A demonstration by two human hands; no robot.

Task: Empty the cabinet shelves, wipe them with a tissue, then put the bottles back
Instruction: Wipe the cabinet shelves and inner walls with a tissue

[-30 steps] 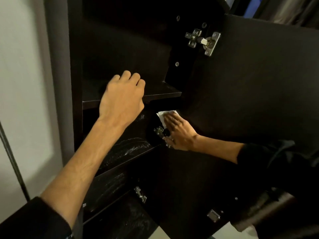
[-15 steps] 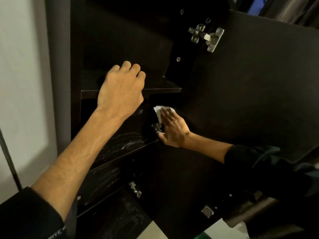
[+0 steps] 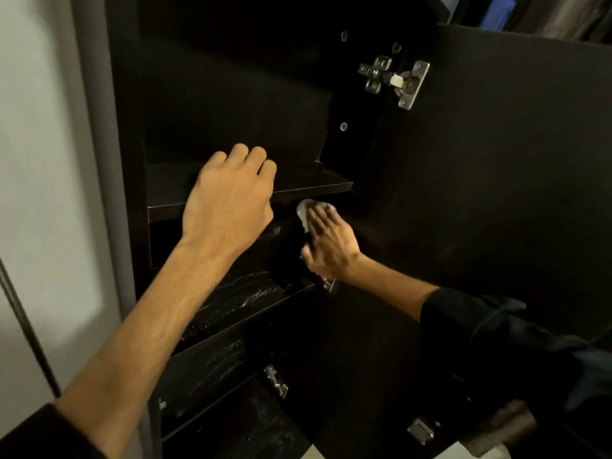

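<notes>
pale wall [image 3: 39, 193], grey frame [image 3: 96, 160], dim light

No legible text or labels.
</notes>
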